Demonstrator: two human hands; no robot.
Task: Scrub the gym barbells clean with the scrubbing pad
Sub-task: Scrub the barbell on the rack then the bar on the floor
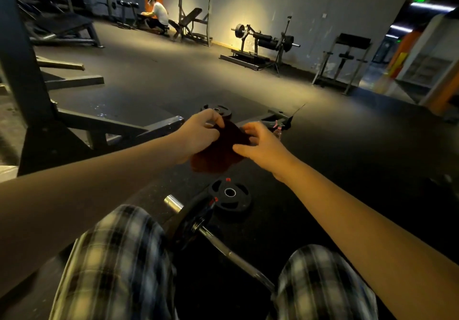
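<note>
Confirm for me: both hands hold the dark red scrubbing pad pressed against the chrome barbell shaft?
No. The head view shows left hand and right hand holding the dark red scrubbing pad out ahead, apart from the chrome barbell shaft, not pressed against it.

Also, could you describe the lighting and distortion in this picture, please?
Head view: dim, with one warm pool on the far wall; the scrubbing pad, held by left hand and right hand, is a dark reddish shape; the barbell glints at its end; the wide lens bows the edges.

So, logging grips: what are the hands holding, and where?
The dark red scrubbing pad: left hand pinches its far corner, right hand grips its right edge.
</note>
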